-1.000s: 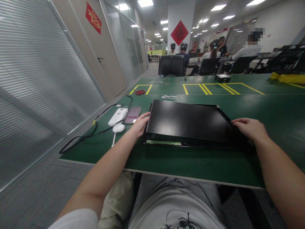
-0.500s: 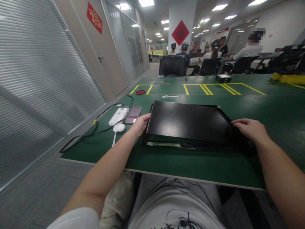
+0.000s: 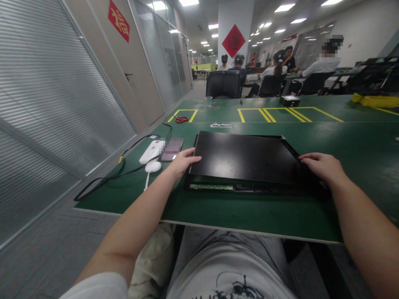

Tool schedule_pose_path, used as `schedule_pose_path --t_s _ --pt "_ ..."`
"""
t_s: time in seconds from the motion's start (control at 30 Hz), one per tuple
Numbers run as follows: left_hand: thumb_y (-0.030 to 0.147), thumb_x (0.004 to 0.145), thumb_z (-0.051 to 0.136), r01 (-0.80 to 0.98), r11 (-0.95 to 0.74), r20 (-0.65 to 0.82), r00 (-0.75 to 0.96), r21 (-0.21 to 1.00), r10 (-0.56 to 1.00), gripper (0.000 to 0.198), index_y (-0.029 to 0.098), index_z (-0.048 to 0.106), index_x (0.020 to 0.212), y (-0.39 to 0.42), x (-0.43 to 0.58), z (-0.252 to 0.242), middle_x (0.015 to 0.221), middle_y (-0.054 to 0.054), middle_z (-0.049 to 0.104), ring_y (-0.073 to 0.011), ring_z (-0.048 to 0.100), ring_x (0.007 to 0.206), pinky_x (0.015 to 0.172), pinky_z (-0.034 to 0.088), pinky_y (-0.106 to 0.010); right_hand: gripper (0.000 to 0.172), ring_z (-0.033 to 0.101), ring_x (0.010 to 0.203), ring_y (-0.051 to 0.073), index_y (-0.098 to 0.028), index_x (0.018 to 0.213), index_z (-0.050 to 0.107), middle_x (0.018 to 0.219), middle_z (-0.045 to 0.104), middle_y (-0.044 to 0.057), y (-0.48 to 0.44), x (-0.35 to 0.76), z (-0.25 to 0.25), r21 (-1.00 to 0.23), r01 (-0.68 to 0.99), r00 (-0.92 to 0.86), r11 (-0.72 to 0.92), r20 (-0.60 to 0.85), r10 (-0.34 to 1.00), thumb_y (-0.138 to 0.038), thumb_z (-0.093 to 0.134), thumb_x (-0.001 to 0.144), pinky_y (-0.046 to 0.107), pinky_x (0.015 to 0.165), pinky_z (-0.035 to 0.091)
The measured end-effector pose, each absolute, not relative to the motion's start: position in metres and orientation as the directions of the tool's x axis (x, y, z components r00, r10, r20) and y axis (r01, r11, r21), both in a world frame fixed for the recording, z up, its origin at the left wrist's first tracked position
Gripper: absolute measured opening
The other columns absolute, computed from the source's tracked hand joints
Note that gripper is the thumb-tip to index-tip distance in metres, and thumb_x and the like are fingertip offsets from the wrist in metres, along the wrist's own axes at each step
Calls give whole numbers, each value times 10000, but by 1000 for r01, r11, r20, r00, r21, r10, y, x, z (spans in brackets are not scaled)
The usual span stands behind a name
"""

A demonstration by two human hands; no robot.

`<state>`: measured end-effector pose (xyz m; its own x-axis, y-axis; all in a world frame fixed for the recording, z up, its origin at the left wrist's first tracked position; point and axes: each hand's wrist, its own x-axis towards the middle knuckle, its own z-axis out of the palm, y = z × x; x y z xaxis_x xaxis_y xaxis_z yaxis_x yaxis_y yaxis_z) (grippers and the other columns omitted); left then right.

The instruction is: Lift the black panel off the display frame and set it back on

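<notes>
A flat black screen panel (image 3: 246, 157) lies on a black frame (image 3: 255, 189) on the green table (image 3: 218, 207), its near edge raised a little so a green circuit strip (image 3: 212, 187) shows beneath. My left hand (image 3: 182, 161) grips the panel's left edge, thumb on top. My right hand (image 3: 322, 167) holds the panel's right edge with fingers curled over it.
Left of the panel lie a phone (image 3: 171, 148), a white power strip (image 3: 150, 151), a white puck-shaped device (image 3: 153, 167) and black cables (image 3: 106, 178). Farther back are red scissors (image 3: 181, 119), a clear cup (image 3: 208, 101), small metal parts (image 3: 221, 125) and a black box (image 3: 289, 100). People sit at distant desks.
The panel's near edge has come down closer to the frame. My left thumb now lies over the panel's top surface. Both hands stay at the edges.
</notes>
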<state>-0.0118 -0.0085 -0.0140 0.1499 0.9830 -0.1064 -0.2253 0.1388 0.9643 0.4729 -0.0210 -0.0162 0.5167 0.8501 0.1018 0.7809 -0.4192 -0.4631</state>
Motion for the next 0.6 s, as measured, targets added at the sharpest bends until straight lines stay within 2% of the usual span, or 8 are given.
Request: schedule_pose_path --t_s 0.27,0.4,0.6 --pt "163 506 926 -189 95 -68 141 977 988 567 169 779 1054 -8 -12 -11 1160 -95 771 -258 728 983 867 566 -367 242 646 813 231 -271 856 816 905 754 45 -24 469 -13 -483 764 523 -428 76 849 -344 636 713 339 748 486" --pt "208 502 936 -180 63 -34 161 982 986 553 155 778 1029 -9 -12 -10 1158 -111 766 -316 700 1104 981 527 -438 250 652 839 234 -273 868 810 914 757 40 -24 468 -13 -499 757 517 -422 62 854 -338 632 706 341 769 483" --pt "206 508 944 -212 -60 87 122 975 989 591 153 787 1075 -11 -10 -7 1374 -146 671 -383 497 1409 1183 367 -519 339 660 843 239 -253 1010 791 906 745 48 -23 470 -15 -530 732 534 -428 58 843 -329 638 718 349 788 486"
